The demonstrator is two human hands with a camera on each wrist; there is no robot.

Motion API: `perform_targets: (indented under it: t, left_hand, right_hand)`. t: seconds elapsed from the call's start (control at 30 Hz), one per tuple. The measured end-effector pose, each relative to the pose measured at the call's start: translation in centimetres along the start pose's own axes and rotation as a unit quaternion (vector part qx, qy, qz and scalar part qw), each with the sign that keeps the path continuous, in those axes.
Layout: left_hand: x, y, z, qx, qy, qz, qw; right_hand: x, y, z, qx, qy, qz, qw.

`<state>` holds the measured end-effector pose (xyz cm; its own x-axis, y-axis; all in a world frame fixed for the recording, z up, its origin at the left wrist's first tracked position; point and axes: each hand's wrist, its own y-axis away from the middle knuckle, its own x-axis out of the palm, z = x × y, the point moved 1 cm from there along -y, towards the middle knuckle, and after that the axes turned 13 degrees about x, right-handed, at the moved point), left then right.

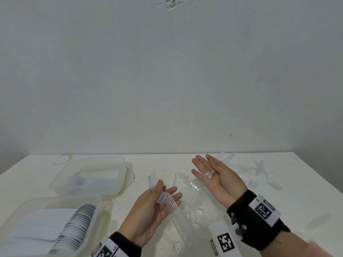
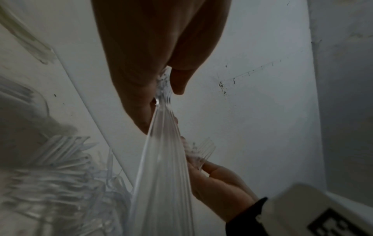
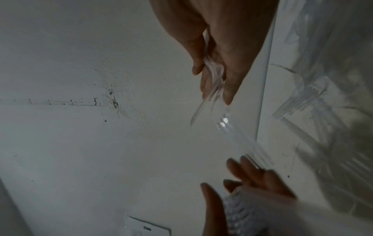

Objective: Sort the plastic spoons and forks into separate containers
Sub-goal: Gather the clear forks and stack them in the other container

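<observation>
1. Head view: left hand (image 1: 154,206) palm-up, thumb clamping a nested stack of clear plastic forks (image 1: 165,200); handles run toward the wrist, tines point away toward the wall. Right hand (image 1: 217,175) palm-up, fingers straight, thumb pinning a clear plastic utensil (image 1: 207,175). Translucent lidded containers (image 1: 89,179) sit left, so the left hand is nearer.
2. Left wrist view: thumb and fingers (image 2: 177,79) pinch the fork bundle.
3. Right wrist view: utensil blurred; type unclear. Loose clear cutlery (image 3: 315,99) lies on the white table.
</observation>
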<state>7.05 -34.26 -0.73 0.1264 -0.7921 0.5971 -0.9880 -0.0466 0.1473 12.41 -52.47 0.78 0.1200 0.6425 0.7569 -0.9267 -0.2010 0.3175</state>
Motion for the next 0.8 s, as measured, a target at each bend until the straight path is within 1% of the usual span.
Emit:
perform_targets:
  t: [0.07, 0.13, 0.23, 0.33, 0.4, 0.53, 0.6, 0.7, 0.8]
  left_hand:
    - [0.2, 0.1, 0.4, -0.005, 0.000, 0.012, 1.000]
    - [0.4, 0.3, 0.7, -0.010, 0.004, 0.021, 1.000]
    - [0.6, 0.5, 0.6, -0.021, 0.037, 0.039, 0.998]
    - [0.6, 0.6, 0.4, -0.034, 0.069, 0.050, 0.996]
    - [0.6, 0.7, 0.6, -0.042, 0.079, 0.047, 0.995]
    - [1.1, 0.8, 0.9, -0.052, 0.078, 0.045, 0.995]
    - [1.3, 0.6, 0.8, -0.060, 0.076, 0.034, 0.995]
    - [1.4, 0.1, 0.6, -0.068, 0.095, -0.001, 0.993]
    - [1.0, -0.4, 0.9, -0.053, 0.065, -0.026, 0.996]
  right_hand:
    - [0.1, -0.1, -0.3, -0.004, 0.000, -0.018, 1.000]
    - [0.1, 0.0, -0.6, -0.004, -0.001, -0.017, 1.000]
    - [0.5, 0.5, -0.7, -0.019, 0.001, 0.019, 1.000]
    - [1.2, 1.1, -0.8, -0.048, -0.045, 0.075, 0.995]
    - [1.7, 1.4, -0.9, -0.060, -0.059, 0.095, 0.992]
    - [1.8, 1.6, -1.6, -0.048, -0.050, 0.118, 0.991]
    - [1.6, 1.6, -2.1, -0.037, -0.038, 0.117, 0.992]
    - [1.2, 1.8, -2.7, -0.018, -0.035, 0.115, 0.993]
    - [0.8, 1.8, -3.1, 0.002, -0.029, 0.105, 0.994]
